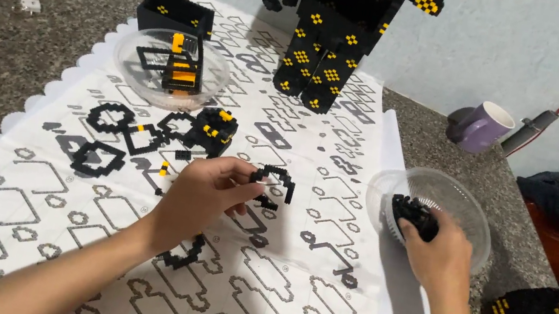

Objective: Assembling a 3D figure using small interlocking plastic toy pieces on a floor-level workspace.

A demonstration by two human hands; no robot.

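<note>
Fingers (235, 172) pinching black brick chain (275, 179); right hand (440, 256) in clear bowl (473, 210) of bricks.

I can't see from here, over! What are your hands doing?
Left hand pinching a black brick chain above the instruction sheet. Right hand in the clear bowl, on black bricks. Nothing blocking.

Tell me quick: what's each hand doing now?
Left hand: fingers pinch a black brick chain.
Right hand: in the bowl, fingers on black bricks.
</note>
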